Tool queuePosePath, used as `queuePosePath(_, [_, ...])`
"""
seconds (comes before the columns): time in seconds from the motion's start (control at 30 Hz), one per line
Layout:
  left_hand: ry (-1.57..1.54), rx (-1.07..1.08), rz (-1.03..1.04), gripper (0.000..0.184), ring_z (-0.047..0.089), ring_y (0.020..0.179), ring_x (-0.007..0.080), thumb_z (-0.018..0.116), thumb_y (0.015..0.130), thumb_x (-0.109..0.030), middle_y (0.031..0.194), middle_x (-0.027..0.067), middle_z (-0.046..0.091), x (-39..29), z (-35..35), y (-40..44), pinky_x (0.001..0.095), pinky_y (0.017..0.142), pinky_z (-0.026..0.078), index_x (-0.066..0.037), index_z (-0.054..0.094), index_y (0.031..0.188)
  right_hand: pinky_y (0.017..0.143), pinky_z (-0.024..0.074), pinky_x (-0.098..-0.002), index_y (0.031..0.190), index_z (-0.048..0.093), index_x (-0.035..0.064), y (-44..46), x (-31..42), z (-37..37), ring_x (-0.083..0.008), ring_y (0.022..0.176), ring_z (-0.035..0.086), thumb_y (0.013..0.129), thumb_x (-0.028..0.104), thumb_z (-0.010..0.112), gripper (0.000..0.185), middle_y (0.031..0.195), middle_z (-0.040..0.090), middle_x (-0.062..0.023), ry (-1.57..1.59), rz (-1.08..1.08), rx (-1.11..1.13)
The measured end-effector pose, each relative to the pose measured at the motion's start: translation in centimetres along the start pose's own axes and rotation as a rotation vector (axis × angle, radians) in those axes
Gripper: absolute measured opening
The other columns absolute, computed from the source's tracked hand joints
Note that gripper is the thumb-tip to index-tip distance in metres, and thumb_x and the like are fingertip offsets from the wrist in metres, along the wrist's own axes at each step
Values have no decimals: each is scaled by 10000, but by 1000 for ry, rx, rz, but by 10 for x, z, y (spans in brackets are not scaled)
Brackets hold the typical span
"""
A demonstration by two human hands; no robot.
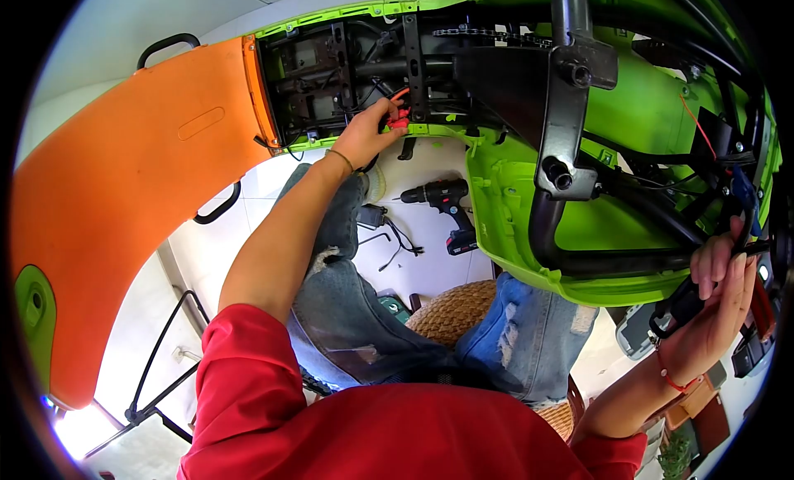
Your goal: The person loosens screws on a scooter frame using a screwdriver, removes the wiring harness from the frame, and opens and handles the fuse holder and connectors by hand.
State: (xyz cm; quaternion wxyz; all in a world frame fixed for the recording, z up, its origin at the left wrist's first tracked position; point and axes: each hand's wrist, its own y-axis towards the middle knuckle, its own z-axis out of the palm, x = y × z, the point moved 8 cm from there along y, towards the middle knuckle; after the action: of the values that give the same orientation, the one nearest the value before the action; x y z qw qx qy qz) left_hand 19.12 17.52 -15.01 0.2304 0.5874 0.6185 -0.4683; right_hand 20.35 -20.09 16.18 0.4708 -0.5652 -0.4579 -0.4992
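My left hand (370,134) reaches to the lower edge of a black metal frame (415,58) set in a green shell. Its thumb and fingers are closed around a small red connector (399,119), with an orange-red wire beside it. On the far right, my right hand (721,269) is at the end of a thick black tube (612,262), its fingers around a black part (683,305) too dark to make out. Dark and blue wires (744,191) run just above that hand. A long orange panel (136,182) joins the green shell on the left.
A cordless drill (447,200) lies on the white floor below the frame, with a black adapter (371,216) and cable to its left. A woven stool (453,312) shows between my knees. Further boxes and a plant (676,455) are at the lower right.
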Motion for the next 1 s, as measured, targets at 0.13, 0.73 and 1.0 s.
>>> queuePosePath(0.13, [70, -42, 28, 316, 544, 818, 276, 703, 763, -143, 892, 144, 563, 2, 3, 4, 338, 775, 443, -10, 469, 928, 625, 281, -213, 1260, 442, -106, -1, 1, 2, -57, 658, 364, 962, 121, 401, 378, 783, 416, -7, 8, 0, -6])
queuePosePath(0.73, [1, -124, -244, 415, 640, 934, 301, 767, 664, -74, 982, 164, 661, 27, -3, 30, 350, 834, 492, 4, 583, 1028, 619, 280, -218, 1253, 452, -94, -1, 0, 3, -57, 648, 369, 957, 130, 405, 374, 765, 404, 2, 22, 4, -25])
queuePosePath(1.0, [146, -191, -152, 351, 621, 940, 350, 692, 726, -93, 987, 188, 655, 3, -3, 21, 398, 829, 484, -8, 584, 1048, 590, 261, -224, 1230, 454, -113, 4, 7, -4, -53, 607, 344, 951, 183, 432, 407, 725, 395, 11, -36, 56, -80])
